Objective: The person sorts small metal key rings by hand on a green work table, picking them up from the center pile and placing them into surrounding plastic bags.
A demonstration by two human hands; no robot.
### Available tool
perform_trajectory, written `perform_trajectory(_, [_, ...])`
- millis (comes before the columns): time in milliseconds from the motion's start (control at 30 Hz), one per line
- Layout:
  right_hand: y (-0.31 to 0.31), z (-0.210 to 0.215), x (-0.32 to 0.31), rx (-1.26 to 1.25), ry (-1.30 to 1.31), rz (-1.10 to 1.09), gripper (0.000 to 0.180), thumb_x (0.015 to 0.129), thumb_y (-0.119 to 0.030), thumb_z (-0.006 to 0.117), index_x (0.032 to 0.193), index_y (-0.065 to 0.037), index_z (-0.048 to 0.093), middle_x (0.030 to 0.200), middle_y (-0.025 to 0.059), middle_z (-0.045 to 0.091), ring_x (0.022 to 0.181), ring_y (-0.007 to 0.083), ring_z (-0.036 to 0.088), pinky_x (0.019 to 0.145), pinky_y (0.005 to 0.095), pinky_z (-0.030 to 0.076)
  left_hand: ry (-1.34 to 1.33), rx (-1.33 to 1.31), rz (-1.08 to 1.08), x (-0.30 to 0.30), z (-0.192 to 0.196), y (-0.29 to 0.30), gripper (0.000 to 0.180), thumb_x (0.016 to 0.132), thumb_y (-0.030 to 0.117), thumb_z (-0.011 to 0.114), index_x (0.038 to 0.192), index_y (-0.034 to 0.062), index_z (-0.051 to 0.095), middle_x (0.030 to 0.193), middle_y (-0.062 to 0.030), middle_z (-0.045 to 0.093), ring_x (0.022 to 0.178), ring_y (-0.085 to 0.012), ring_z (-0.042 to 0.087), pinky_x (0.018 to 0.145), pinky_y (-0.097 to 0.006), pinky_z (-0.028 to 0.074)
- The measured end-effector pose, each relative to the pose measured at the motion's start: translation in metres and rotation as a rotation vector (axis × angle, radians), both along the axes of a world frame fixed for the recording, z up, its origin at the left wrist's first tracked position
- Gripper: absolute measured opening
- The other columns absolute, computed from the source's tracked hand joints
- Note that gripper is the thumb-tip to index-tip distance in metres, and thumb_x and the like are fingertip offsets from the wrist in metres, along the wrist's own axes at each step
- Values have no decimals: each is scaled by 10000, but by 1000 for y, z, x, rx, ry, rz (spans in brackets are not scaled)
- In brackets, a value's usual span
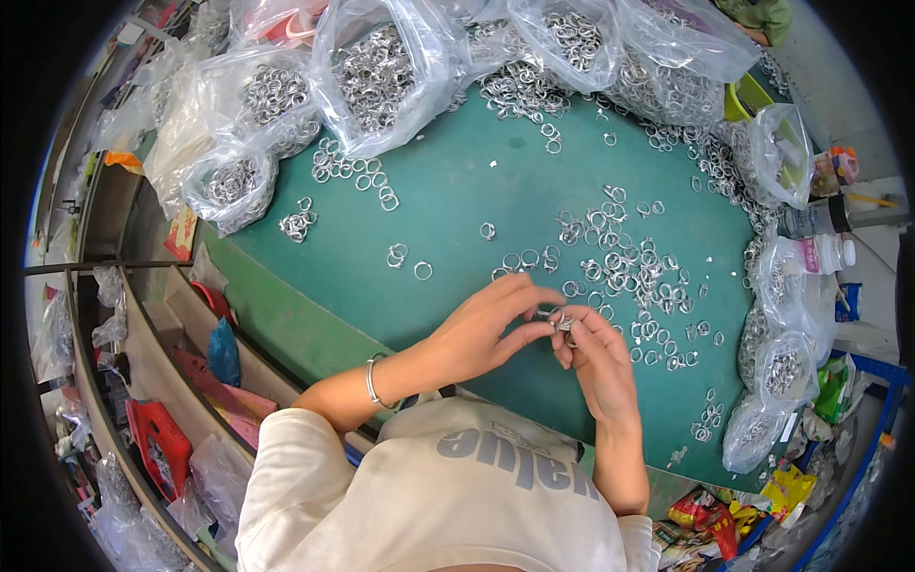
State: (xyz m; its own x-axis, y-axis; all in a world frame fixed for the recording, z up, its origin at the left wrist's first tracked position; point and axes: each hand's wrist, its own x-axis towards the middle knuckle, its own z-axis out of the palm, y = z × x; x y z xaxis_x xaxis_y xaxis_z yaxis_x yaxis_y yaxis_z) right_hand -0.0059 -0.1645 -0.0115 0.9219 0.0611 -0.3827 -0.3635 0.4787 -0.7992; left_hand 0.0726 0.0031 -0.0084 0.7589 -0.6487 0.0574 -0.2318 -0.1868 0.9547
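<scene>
Close together above the green tabletop, both my hands meet near its front edge. Between the thumb and fingers of my right hand [600, 360] are a few silver rings [566, 325], partly hidden by the fingertips. My left hand [491, 322] comes in from the left, its thumb and forefinger closed at a ring [545, 311] beside them. Just beyond my hands lies a loose spread of silver rings [624, 267]. Several more rings [529, 257] form a short row in front of my left fingers.
Open plastic bags full of rings [376, 81] line the far edge of the green table [429, 200]. More bags [782, 367] stand along the right side, near a white-capped bottle [827, 255]. Small ring clusters [298, 225] lie at left. A person's green sleeve [767, 17] shows far right.
</scene>
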Motion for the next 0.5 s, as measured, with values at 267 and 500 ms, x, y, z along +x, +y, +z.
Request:
perform_trajectory(267, [4,3,-3,-424,-143,-19,168,950,-143,516,979,1,598,786,10,555,700,85,493,622,225,387,304,18,-213,20,-4,3,168,809,117,716,913,38,610,717,14,513,649,-84,451,592,-231,381])
perform_trajectory(500, [16,-13,-2,-1028,-510,-286,152,895,-135,599,858,11,576,725,59,536,609,109,465,539,249,372,990,-456,-60,-1,-23,-7,98,898,140,626,885,54,580,750,37,528,663,-41,446,585,-195,348])
